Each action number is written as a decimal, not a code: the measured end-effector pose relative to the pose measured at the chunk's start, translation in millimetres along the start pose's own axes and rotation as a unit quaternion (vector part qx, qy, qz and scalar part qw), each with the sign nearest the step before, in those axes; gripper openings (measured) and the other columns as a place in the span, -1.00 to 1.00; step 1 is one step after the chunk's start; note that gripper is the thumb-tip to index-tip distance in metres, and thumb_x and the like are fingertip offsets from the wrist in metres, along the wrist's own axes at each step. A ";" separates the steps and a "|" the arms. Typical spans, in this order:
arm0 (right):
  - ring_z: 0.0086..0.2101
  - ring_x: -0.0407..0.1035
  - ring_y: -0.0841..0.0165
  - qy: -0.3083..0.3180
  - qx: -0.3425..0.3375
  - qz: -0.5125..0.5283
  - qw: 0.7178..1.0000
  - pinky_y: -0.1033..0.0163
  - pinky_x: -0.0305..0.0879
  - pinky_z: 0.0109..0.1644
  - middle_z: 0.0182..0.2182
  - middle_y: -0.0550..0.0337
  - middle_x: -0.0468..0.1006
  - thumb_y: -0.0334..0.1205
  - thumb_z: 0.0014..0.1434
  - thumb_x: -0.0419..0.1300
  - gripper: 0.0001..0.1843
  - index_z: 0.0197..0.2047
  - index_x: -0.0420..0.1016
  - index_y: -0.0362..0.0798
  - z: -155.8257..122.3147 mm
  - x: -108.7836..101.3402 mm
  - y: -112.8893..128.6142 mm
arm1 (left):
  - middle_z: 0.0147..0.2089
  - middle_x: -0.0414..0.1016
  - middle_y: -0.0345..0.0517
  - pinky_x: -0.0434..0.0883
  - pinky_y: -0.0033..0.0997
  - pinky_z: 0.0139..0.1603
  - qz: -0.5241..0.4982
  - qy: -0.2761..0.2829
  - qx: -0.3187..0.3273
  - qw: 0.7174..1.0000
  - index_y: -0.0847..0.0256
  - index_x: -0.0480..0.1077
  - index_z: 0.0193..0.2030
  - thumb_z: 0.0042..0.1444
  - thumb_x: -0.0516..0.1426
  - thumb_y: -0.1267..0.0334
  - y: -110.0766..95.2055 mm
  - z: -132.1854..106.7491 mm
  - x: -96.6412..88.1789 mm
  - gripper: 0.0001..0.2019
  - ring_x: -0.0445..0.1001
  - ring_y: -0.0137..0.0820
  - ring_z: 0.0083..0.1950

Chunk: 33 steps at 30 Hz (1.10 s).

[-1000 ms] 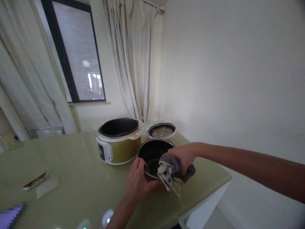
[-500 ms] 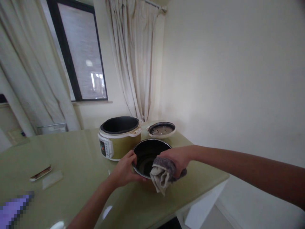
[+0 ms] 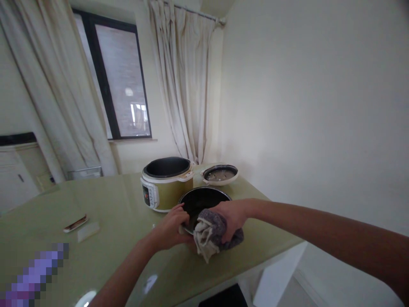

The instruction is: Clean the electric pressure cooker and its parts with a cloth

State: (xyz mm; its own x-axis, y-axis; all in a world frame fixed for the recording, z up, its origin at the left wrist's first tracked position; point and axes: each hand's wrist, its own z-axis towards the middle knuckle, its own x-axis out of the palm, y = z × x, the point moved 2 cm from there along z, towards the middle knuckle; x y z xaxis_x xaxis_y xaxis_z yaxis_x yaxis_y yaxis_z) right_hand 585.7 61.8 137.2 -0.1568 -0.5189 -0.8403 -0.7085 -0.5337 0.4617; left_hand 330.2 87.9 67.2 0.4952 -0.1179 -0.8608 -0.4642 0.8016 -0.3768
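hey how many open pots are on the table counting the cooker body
2: the round, black-lined pot, held at its rim by the left hand; and the round, green-and-white cooker body behind it, to the left. Anything behind the cooker body would be hidden.

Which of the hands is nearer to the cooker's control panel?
Left. The left hand is in front and to the right of the control panel; the right hand is farther right.
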 end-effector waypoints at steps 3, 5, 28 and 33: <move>0.01 0.55 0.11 0.000 -0.010 -0.064 0.998 0.21 0.40 0.06 0.06 0.13 0.67 -0.13 -0.26 0.61 -0.05 0.25 0.52 0.01 -11.1 -11.2 -5.3 | -0.26 0.57 -0.25 0.16 0.03 0.52 -0.009 -0.003 0.007 1.000 0.10 0.41 -0.35 -0.03 0.46 0.03 2.9 -3.0 -10.7 -0.66 0.55 -0.27 -0.06; -0.01 0.56 0.11 -0.007 -0.008 -0.088 0.996 0.21 0.40 0.04 0.03 0.13 0.67 -0.10 -0.26 0.61 -0.07 0.24 0.54 0.02 -10.1 -12.3 -1.0 | -0.20 0.61 -0.20 0.22 0.00 0.46 0.014 -0.004 0.011 1.000 0.09 0.48 -0.27 0.00 0.43 0.06 -11.9 -2.6 -10.7 -0.71 0.55 -0.23 -0.02; -0.07 0.59 0.18 -0.057 0.028 0.004 0.998 0.21 0.40 0.05 -0.07 0.17 0.72 0.18 0.24 0.35 -0.51 0.08 0.65 0.02 -13.0 21.1 8.6 | -0.19 0.64 0.01 0.33 -0.19 -0.09 0.174 0.078 -0.016 0.982 0.13 0.50 -0.08 0.09 0.32 0.01 -63.1 1.4 14.2 -0.67 0.59 -0.10 -0.15; -0.22 0.54 0.18 -0.001 0.057 -0.331 0.942 0.19 0.36 -0.17 -0.08 -0.02 0.66 -0.33 0.09 0.40 -0.54 0.10 0.64 -0.02 -14.2 -3.2 -16.8 | -0.24 0.66 0.02 0.32 -0.17 -0.03 0.159 0.068 -0.017 0.985 0.15 0.55 -0.27 0.15 0.26 -0.33 -59.1 3.8 17.4 -0.49 0.60 -0.10 -0.13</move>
State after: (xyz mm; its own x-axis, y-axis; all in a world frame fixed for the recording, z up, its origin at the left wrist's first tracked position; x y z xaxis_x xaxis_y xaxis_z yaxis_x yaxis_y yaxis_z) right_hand 607.9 62.9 136.2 0.3449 -0.0962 -0.9337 -0.7205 -0.6646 -0.1977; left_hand 369.0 40.6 75.8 0.2186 0.0559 -0.9742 -0.6047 0.7913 -0.0903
